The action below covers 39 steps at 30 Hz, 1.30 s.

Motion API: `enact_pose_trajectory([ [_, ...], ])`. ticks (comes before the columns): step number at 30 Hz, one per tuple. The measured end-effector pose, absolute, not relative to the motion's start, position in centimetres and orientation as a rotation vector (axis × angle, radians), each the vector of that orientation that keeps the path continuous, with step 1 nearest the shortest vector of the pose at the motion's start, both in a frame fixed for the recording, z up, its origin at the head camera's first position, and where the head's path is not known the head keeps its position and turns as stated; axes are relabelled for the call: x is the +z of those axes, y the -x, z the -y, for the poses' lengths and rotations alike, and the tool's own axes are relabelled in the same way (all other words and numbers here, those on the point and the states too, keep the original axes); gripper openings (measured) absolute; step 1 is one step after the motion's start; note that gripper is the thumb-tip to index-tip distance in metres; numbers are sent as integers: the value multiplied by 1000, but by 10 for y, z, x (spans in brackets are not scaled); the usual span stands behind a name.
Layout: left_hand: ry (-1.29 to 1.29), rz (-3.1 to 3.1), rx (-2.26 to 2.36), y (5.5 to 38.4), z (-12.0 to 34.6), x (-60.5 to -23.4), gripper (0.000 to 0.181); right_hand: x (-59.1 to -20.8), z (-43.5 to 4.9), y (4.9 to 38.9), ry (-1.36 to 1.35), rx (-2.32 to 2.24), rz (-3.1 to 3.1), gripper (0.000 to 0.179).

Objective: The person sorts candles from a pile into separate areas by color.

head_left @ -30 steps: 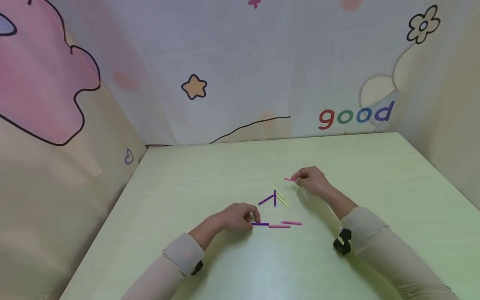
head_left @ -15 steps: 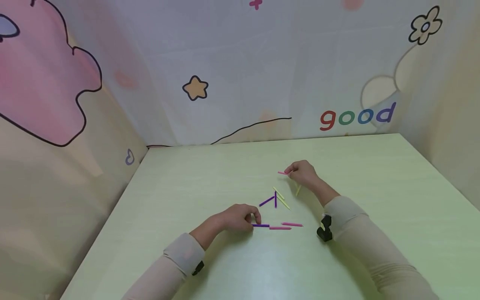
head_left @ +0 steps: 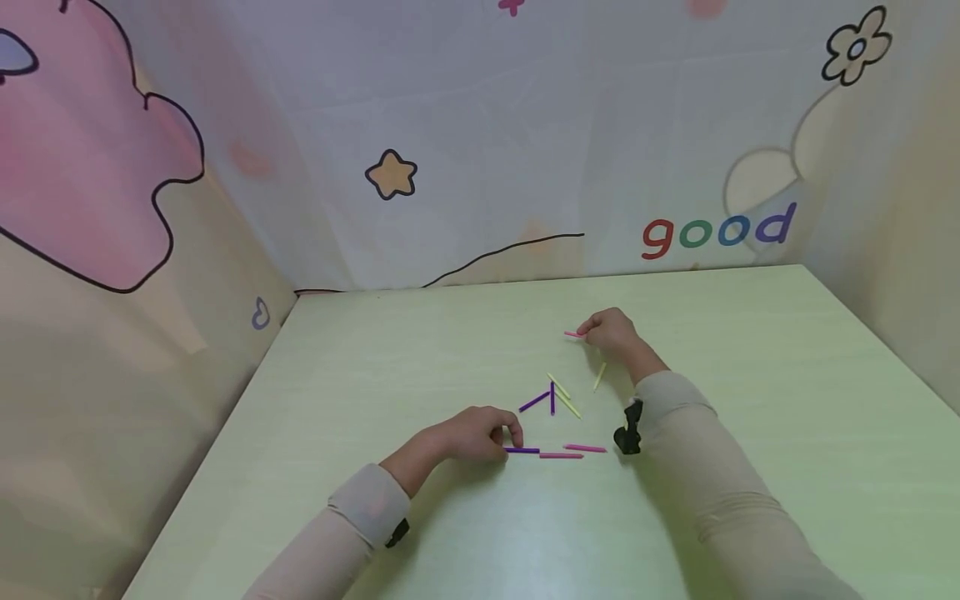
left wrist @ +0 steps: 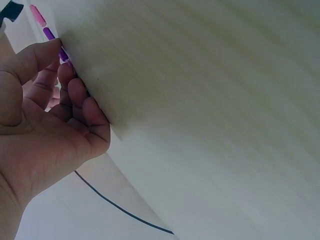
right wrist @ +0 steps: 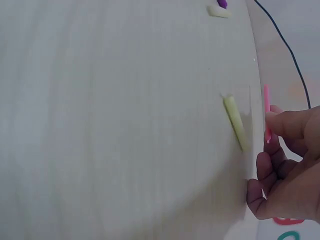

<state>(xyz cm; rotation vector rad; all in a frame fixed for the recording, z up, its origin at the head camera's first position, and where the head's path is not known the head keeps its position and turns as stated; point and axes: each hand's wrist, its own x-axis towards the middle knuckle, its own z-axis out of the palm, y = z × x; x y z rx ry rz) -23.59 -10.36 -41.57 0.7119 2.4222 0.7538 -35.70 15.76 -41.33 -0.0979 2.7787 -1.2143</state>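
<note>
My left hand [head_left: 474,433] rests at the front of the group of sticks, thumb and forefinger pinching the left end of a purple stick [head_left: 522,451] that lies on the table. In line with it, to the right, lie two pink sticks, a nearer one [head_left: 561,456] and a farther one [head_left: 585,448]. Farther back, my right hand [head_left: 611,332] holds a pink stick [right wrist: 266,95] between thumb and fingertips, its left end jutting out. A yellow stick [right wrist: 235,122] lies on the table just below that hand. The left wrist view shows my curled left fingers [left wrist: 92,117] against the tabletop.
Between the hands, two purple sticks, one slanted [head_left: 535,402] and one upright in view [head_left: 552,398], meet near two slanted yellow sticks [head_left: 567,405]. The pale green table [head_left: 405,342] runs back to a printed cloth wall [head_left: 480,167].
My right hand has moved away from me and slightly left with the pink stick, uncovering more of the yellow stick below it. My left hand has stayed in place.
</note>
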Motion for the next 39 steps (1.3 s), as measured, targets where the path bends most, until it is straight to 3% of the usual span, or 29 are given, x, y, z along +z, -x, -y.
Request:
enact_pose_trajectory([
  [20, -718, -2419, 737, 237, 101, -413, 22, -423, -157, 360, -80, -1098, -2840, 25],
  [31, -729, -2425, 732, 237, 101, -413, 21, -414, -167, 367, 44, -1101, -2831, 29],
  [39, -737, -2424, 722, 237, 99, -413, 21, -409, -166, 352, 142, -991, -2886, 33],
])
